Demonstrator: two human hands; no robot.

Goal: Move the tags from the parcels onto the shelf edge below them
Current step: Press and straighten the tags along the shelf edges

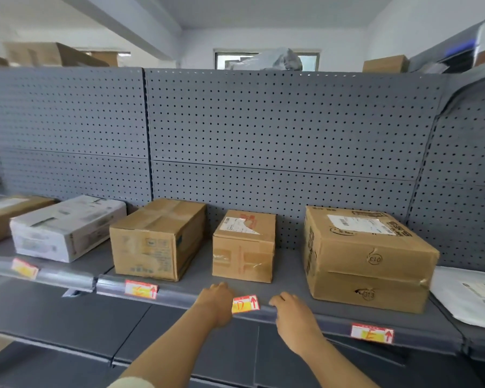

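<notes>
Several parcels stand in a row on the grey shelf [289,275]. A red and yellow tag marked D [245,304] sits on the shelf edge strip [179,299], below the small brown box [242,246]. My left hand [217,303] is closed at the tag's left end and pinches it. My right hand [294,317] rests just right of the tag, fingers curled over the strip and holding nothing. Other tags sit on the strip: tag E [372,333] under the large box [367,259], one [140,289] under the medium box [157,239], one [25,268] under the white box [67,228].
A grey pegboard wall [277,130] backs the shelf. A white mailer [471,295] lies at the far right and another brown box [0,217] at the far left. Boxes and a grey bag [272,60] rest on top of the unit. A lower shelf [67,326] juts out below.
</notes>
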